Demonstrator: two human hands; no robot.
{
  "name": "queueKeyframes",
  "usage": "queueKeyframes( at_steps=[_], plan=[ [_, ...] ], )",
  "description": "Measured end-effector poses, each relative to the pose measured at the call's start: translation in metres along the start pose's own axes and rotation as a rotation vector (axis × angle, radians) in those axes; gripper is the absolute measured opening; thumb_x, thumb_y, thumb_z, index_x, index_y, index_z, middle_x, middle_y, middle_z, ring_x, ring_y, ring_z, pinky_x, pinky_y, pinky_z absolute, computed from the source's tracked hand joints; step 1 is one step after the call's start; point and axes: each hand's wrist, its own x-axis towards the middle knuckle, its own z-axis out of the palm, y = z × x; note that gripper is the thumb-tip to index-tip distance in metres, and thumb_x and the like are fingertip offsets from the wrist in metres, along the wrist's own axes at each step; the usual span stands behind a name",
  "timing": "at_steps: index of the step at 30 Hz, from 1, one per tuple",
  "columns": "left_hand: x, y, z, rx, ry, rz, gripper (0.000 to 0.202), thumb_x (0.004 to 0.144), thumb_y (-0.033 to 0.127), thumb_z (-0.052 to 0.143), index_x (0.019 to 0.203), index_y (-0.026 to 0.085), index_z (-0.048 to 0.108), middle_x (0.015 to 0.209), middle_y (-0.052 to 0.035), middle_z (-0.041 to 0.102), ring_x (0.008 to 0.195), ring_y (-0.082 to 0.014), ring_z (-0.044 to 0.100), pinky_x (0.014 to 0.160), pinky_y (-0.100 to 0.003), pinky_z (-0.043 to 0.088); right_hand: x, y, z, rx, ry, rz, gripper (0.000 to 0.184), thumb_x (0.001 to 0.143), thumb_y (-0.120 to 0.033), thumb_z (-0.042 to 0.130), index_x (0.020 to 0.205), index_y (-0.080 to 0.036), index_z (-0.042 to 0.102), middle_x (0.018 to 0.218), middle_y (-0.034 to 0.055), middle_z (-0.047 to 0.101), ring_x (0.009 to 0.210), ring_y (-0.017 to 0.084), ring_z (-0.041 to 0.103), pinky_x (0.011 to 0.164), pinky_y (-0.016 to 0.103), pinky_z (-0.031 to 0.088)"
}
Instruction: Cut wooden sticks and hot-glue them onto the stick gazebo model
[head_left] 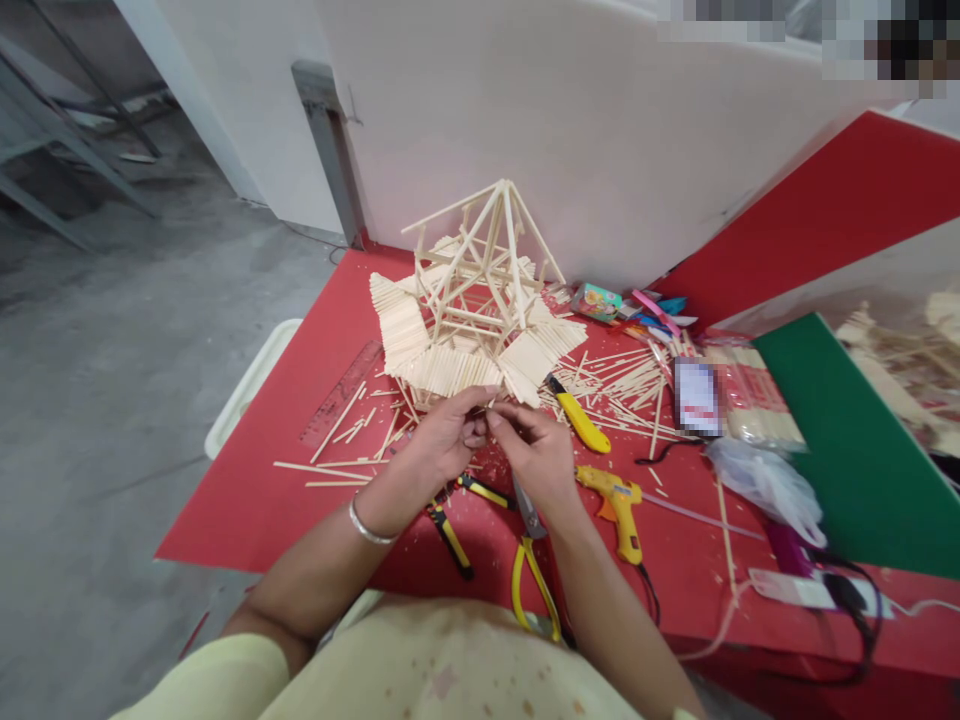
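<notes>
My left hand (444,440) and my right hand (534,452) meet over the red table (247,500), fingers pinched together on a short thin wooden stick (487,406). Just beyond my fingertips stands a model house of wooden sticks (480,310) with an open pointed roof frame and fanned stick panels. A silver bangle circles my left wrist. Under my hands lie yellow-handled pliers (450,530) and yellow-handled scissors (531,570).
A yellow utility knife (577,420) and a yellow glue gun (619,500) lie right of my hands. Loose sticks litter the table, with a red ruler (341,395) at left. Stick packets, a plastic bag, cables and a green board (855,460) fill the right side.
</notes>
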Motion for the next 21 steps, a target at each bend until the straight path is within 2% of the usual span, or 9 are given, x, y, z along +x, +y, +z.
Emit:
queueKeyframes(
  at_steps=[9,12,15,18,21],
  plan=[
    [0.000,-0.001,-0.002,0.014,0.010,0.005,0.017,0.065,0.022,0.076,0.068,0.013,0.062,0.056,0.0027,0.055,0.042,-0.0019,0.037,0.038,-0.017,0.022,-0.001,0.001,-0.001,-0.058,-0.004,-0.020,0.020,0.086,-0.033,0.060,0.096,-0.021,0.074,0.087,0.0021,0.075,0.079,0.017,0.069,0.075,0.029,0.054],
    [-0.001,0.000,-0.001,0.006,-0.014,0.008,0.017,0.064,0.022,0.076,0.067,0.014,0.061,0.053,0.0035,0.052,0.042,-0.0022,0.035,0.038,-0.018,0.020,-0.006,-0.001,-0.001,-0.254,0.105,-0.092,0.023,0.088,-0.034,0.057,0.097,-0.022,0.074,0.088,0.0041,0.074,0.079,0.017,0.067,0.077,0.030,0.053],
    [-0.001,0.001,0.000,-0.004,-0.038,-0.005,0.018,0.065,0.023,0.075,0.065,0.015,0.059,0.048,0.0054,0.045,0.041,-0.0028,0.033,0.039,-0.018,0.019,-0.011,-0.002,-0.001,-0.422,0.195,-0.266,0.027,0.090,-0.030,0.053,0.107,-0.021,0.072,0.097,0.0060,0.074,0.087,0.018,0.067,0.083,0.030,0.052],
    [-0.001,0.000,0.000,0.001,-0.036,-0.009,0.023,0.066,0.026,0.075,0.061,0.016,0.054,0.045,0.0065,0.039,0.040,-0.0033,0.030,0.039,-0.018,0.020,-0.016,0.002,-0.001,-0.587,0.152,-0.363,0.038,0.091,-0.028,0.048,0.125,-0.020,0.064,0.099,0.0081,0.074,0.086,0.018,0.067,0.083,0.028,0.050],
    [-0.001,0.001,0.000,0.032,-0.036,-0.030,0.025,0.067,0.029,0.074,0.060,0.017,0.052,0.044,0.0065,0.037,0.039,-0.0037,0.028,0.038,-0.019,0.018,-0.018,0.005,0.000,-0.808,0.077,-0.322,0.047,0.092,-0.028,0.043,0.136,-0.018,0.056,0.083,0.0078,0.073,0.072,0.017,0.065,0.073,0.027,0.048]
  ],
)
